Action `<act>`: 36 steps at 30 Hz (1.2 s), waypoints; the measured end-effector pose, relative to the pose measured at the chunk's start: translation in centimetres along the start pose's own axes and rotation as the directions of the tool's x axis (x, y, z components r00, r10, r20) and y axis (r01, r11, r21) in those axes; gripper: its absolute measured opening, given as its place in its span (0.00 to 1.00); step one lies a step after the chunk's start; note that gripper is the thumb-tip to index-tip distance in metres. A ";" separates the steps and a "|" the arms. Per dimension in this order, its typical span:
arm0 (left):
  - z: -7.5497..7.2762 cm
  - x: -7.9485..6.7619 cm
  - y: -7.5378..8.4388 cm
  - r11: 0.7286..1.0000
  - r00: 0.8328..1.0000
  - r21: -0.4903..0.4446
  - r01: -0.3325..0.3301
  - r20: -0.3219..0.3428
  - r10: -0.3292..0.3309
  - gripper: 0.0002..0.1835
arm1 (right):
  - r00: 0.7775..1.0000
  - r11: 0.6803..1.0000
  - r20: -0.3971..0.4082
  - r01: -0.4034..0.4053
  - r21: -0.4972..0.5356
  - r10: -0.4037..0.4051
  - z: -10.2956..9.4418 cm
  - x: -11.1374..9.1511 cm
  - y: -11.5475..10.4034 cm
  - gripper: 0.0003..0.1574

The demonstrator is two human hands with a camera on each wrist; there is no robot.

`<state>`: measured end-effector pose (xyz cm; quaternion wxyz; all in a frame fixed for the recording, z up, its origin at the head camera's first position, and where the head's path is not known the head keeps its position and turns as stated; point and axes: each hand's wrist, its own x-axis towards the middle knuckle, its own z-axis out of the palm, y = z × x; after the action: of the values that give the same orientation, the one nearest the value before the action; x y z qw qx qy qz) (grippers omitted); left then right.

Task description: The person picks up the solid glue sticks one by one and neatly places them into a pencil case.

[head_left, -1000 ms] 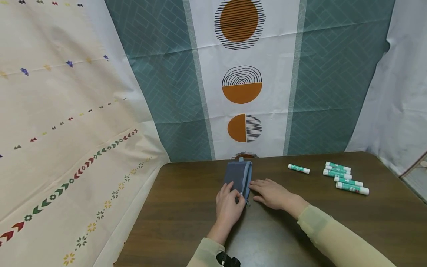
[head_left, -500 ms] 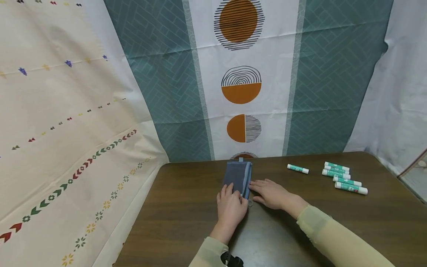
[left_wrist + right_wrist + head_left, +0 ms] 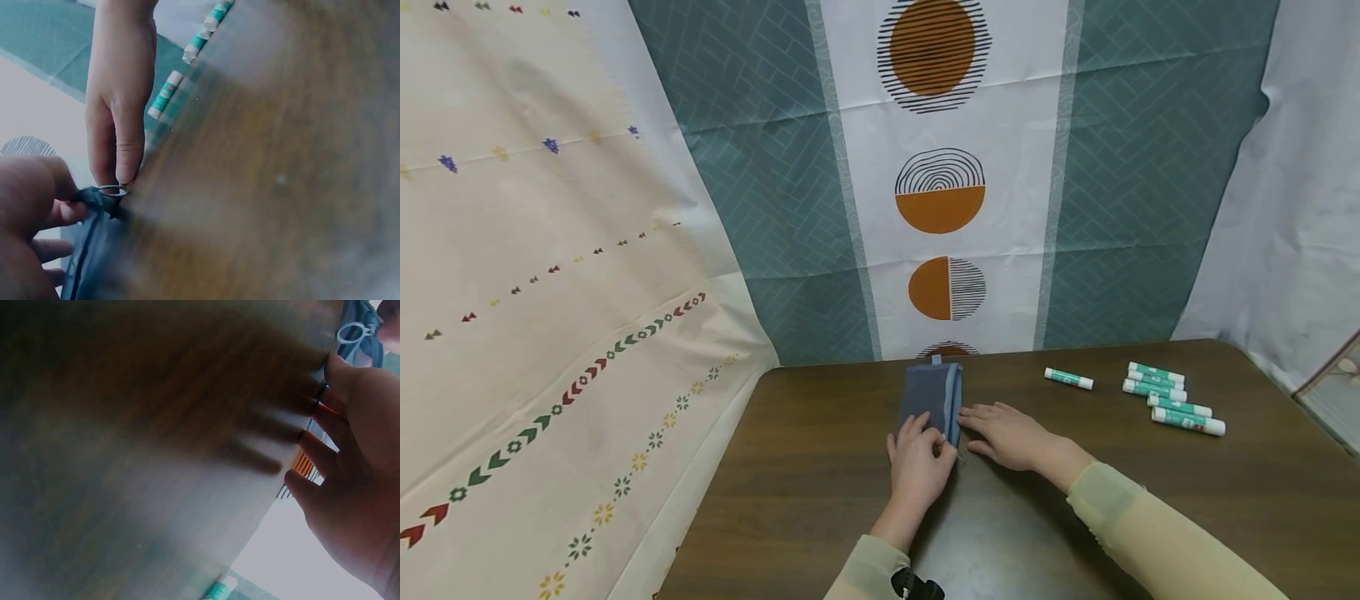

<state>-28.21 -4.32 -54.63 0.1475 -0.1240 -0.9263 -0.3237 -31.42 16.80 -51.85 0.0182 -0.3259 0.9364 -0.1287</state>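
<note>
A blue-grey zip pouch [image 3: 922, 387] lies on the table, its lighter zip running along the right side. My left hand [image 3: 917, 467] pinches the pouch's near right corner between thumb and forefinger, while the other fingers rest on the fabric. A small ring [image 3: 112, 190] sticks out by that corner in the left wrist view; it also shows as a pale ring [image 3: 351, 333] in the right wrist view. With fingers fairly straight, my right hand [image 3: 1011, 437] rests on the table, fingertips against the pouch's right edge. My left hand covers the pouch's near end.
One green-and-white glue stick [image 3: 1069, 379] lies right of the pouch, behind my right hand. Further right, several more form a loose group with a larger glue stick [image 3: 1187, 421] in front. The brown wooden table [image 3: 790, 500] ends at a patterned cloth [image 3: 805, 250] behind.
My left hand has shifted slightly right and the ring by the pouch's corner has moved a little. The right hand has stayed in place at the pouch's edge.
</note>
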 end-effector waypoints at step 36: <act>0.6 -1.2 0.1 0.977 0.979 -0.208 0.047 -0.183 -0.086 0.09 | 0.940 0.953 -0.239 -0.277 -0.125 0.242 -4.7 -8.0 9.5 0.42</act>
<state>-27.18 -4.02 -55.48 0.2114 -0.0755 -0.8737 -0.4317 -31.46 29.96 -50.07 -0.0950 -0.1835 0.9746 -0.0864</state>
